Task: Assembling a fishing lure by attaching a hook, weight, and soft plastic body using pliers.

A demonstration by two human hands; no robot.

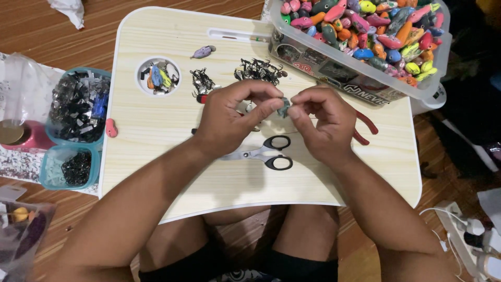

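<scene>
Grey, a small lure body (283, 108) is pinched between the fingers of the left hand (229, 122) and right hand (323, 125). Black-handled scissors (261, 152) are seen just beneath, mid-worktop (156, 172).

My left hand (232, 117) & right hand (321, 122) pinch a small grey-green lure (283, 108) between fingertips over the lap table (156, 130), w/ scissors (263, 152) just below, red pliers (365, 125) under my right hand, hook piles (258, 69) above, and a clear tub of coloured lures (365, 36) top right.

Left hand (229, 122): fingers curled, thumb and forefinger pinched (tips meeting the right's).
Right hand (323, 122): likewise pinched.
Forearms: angled inward, bare.
</scene>
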